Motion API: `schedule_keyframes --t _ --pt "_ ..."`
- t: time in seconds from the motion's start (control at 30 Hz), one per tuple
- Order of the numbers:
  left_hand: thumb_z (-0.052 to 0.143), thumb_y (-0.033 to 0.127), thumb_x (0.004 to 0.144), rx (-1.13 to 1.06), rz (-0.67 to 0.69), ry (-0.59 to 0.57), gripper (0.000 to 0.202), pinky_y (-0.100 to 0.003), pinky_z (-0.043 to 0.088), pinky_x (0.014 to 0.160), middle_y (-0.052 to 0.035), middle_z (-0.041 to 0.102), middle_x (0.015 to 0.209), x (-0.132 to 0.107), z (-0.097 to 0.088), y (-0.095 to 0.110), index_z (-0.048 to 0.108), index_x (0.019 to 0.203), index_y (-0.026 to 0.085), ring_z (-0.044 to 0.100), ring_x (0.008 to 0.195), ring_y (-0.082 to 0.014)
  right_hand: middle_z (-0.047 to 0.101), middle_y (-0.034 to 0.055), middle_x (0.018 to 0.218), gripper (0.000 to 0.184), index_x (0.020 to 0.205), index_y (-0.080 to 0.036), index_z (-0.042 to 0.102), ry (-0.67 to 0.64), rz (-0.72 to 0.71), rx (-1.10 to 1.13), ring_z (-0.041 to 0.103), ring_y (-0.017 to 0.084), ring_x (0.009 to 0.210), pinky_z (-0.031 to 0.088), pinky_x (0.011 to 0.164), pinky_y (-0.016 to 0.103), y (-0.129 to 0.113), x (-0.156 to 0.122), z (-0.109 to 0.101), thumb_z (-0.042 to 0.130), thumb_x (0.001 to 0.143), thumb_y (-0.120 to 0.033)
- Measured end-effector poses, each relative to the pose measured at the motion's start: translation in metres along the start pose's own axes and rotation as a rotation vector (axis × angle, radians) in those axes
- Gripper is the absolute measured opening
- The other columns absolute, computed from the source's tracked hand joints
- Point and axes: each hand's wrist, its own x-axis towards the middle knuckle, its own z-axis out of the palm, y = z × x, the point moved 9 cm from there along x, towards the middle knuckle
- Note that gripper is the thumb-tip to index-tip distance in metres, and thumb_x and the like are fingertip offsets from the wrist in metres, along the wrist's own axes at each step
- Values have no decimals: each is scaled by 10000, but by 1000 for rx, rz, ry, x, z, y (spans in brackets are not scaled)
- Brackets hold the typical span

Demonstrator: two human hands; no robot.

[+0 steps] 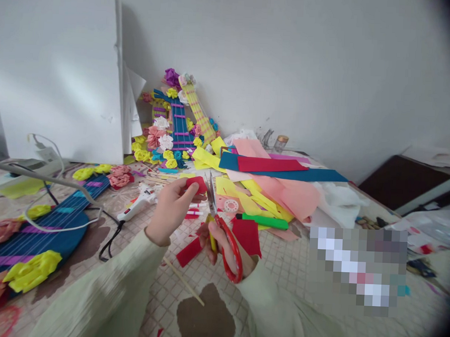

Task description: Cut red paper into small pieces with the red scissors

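Between the fingers of my left hand [169, 208] is a small piece of red paper [197, 184], held up above the table. My right hand [216, 242] grips a pair of scissors [232, 248] with red handles, and something yellow shows in the same grasp. The blades point up and away, close beside the red paper's right edge; whether they touch it I cannot tell. Under my hands lie a red strip [189, 251] and a larger red sheet [247, 235]. A green-handled tool [265, 221] rests just beyond the right hand.
A blue guitar-shaped craft with paper flowers [71, 221] lies at left, near a white glue gun [138, 202] and its cord. More flowered crafts [180, 119] lean on the wall. Coloured paper [279, 191] is piled at back right. A thin stick [184, 282] and brown cardboard [206, 319] lie in front.
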Motion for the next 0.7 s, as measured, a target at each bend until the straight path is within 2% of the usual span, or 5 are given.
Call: schedule_keyframes --t 0.17,0.27,0.4,0.53,0.7 --pt "583 352 749 72 16 -24 220 -276 526 616 -31 652 667 -1 1 5 621 723 137 647 640 -171 447 -37 624 469 735 -167 465 70 -12 77 403 52 438 304 414 197 1 1 -6 547 734 -629" --pt "554 329 765 120 49 -130 219 -242 478 568 -12 619 605 -5 11 12 590 639 153 597 590 -143 508 -15 681 409 768 -159 499 115 -60 122 413 48 437 306 418 205 -2 3 -13 546 775 -565" --pt "527 292 764 183 83 -288 260 -227 409 509 12 538 520 -13 27 19 534 536 167 502 516 -119 465 -47 580 320 801 -170 490 159 -140 202 354 44 383 273 374 199 -8 6 -22 584 773 -475" --pt "503 298 779 244 103 -355 266 -236 392 511 4 533 532 -18 35 20 554 552 168 486 529 -127 425 -77 524 314 837 -182 469 202 -181 276 331 42 352 276 348 191 -13 5 -29 638 725 -421" --pt "484 319 809 314 140 -426 285 -234 390 508 -1 555 550 -21 41 20 585 587 173 503 536 -131 376 -95 483 250 791 -181 465 258 -195 277 314 31 344 247 342 168 -16 1 -33 627 750 -366"
